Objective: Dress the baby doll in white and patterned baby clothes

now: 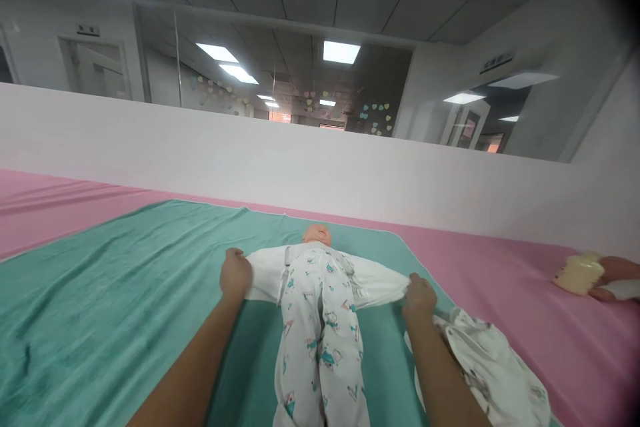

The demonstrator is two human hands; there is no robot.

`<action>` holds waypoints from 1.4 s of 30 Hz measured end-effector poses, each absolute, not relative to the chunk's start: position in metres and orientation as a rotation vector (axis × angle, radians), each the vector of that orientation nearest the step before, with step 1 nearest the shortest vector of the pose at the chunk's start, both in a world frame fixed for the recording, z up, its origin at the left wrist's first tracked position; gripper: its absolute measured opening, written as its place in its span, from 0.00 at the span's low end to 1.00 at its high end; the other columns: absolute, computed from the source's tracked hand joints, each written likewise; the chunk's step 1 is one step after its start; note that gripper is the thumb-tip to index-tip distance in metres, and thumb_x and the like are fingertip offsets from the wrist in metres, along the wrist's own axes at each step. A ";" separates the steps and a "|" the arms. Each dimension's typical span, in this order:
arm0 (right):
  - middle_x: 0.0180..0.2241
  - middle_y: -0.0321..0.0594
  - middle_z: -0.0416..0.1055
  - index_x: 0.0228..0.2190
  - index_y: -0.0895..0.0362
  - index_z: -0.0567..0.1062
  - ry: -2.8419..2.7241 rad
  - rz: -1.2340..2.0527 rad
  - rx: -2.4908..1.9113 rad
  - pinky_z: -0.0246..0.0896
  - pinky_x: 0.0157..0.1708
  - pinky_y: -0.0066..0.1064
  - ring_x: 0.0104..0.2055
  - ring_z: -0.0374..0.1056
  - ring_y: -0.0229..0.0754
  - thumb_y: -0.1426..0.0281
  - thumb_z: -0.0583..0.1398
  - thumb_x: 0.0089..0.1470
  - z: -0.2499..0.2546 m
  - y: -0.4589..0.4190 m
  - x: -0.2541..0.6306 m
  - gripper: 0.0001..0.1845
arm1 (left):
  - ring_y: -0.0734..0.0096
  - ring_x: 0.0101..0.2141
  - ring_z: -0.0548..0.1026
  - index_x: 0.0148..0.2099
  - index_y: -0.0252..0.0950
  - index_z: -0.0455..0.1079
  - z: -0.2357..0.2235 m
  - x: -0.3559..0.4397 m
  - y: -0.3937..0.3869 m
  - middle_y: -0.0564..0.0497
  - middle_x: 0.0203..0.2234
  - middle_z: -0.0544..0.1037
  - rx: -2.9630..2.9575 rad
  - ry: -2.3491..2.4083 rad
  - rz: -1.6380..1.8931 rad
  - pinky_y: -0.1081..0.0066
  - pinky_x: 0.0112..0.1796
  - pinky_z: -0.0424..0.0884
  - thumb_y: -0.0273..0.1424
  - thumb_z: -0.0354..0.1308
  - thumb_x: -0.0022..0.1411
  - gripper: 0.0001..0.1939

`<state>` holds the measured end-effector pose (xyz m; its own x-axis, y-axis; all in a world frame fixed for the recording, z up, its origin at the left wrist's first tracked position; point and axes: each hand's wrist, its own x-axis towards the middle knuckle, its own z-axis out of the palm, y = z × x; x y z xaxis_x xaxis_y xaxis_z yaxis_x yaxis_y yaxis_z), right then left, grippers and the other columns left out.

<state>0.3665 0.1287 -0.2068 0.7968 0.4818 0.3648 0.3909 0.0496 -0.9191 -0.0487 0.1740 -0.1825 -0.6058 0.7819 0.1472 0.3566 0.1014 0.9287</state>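
A baby doll lies on its back on a green blanket, its head away from me. It is dressed in white baby clothes printed with small blue and orange figures. Both plain white sleeves are stretched out sideways. My left hand is closed on the end of the left-side sleeve. At the other side, my right hand pinches the end of the right-side sleeve. The doll's own hands do not show; its feet lie beyond the bottom edge.
A crumpled white printed garment lies beside my right forearm. Under the blanket is a pink sheet. At the far right, part of another doll with a yellowish diaper shows. Behind stands a white wall with windows above.
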 end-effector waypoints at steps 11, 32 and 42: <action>0.48 0.44 0.66 0.46 0.55 0.68 -1.949 0.236 -1.310 0.53 0.50 0.34 0.50 0.60 0.44 0.62 0.54 0.51 -0.152 0.172 0.203 0.21 | 0.61 0.51 0.64 0.55 0.37 0.62 -0.201 0.024 0.197 0.46 0.51 0.69 2.539 1.977 0.990 0.57 0.51 0.55 0.25 0.41 0.63 0.20; 0.44 0.33 0.71 0.47 0.42 0.68 -3.089 0.442 -1.362 0.62 0.35 0.33 0.43 0.68 0.48 0.56 0.62 0.39 -0.094 0.267 0.142 0.30 | 0.65 0.44 0.71 0.55 0.38 0.61 -0.205 -0.023 0.218 0.44 0.46 0.70 2.056 1.905 0.767 0.69 0.39 0.62 0.23 0.41 0.60 0.22; 0.43 0.37 0.70 0.44 0.48 0.71 -3.025 0.431 -1.367 0.58 0.34 0.32 0.41 0.67 0.47 0.50 0.59 0.43 -0.071 0.263 0.185 0.27 | 0.69 0.38 0.71 0.44 0.38 0.69 -0.202 -0.036 0.200 0.49 0.40 0.73 1.960 1.489 1.095 0.73 0.38 0.64 0.21 0.43 0.51 0.21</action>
<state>0.1854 0.2626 -0.0713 -0.6491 0.7039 -0.2884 0.7565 0.6372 -0.1473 -0.0359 0.2003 -0.2023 0.1053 0.9406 0.3229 0.5887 -0.3207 0.7420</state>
